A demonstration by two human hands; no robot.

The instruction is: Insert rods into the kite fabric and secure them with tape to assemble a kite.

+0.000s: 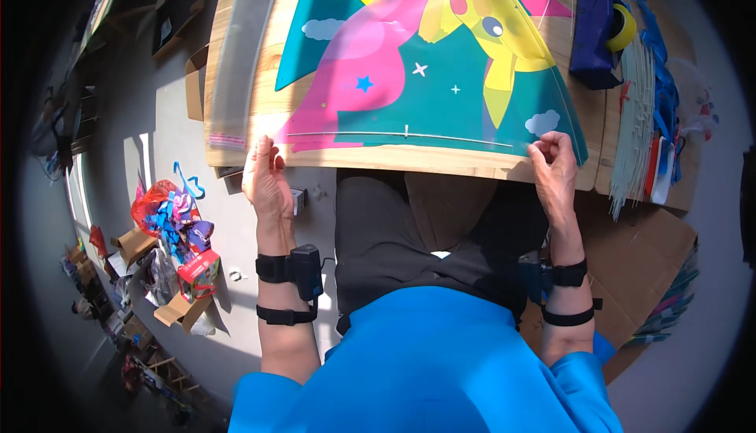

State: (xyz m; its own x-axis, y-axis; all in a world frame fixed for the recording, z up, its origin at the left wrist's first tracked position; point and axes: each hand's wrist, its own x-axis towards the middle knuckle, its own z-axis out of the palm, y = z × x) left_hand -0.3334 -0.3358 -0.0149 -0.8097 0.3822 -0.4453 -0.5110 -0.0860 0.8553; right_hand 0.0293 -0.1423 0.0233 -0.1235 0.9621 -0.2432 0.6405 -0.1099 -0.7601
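Observation:
A large kite-like printed sheet (461, 102), teal with pink and yellow cartoon figures, lies over the front of the wooden table. Along its near edge runs a thin pale rod (346, 133) with a small fitting at its middle. At the sheet's left near corner is my left hand (266, 181), fingers drawn together; strong sunlight hides what is between them. My right hand (555, 171) pinches the near edge of the sheet past the rod's right end, thumb against forefinger.
Clear plastic sleeves (236, 63) lie at the table's left. To the right stand a purple box (594, 39) with a yellow tape roll (622, 27), a bundle of thin pale rods (632, 118) and blue ribbons (665, 102). Cardboard (638, 263) and a colourful pile (173, 220) sit below.

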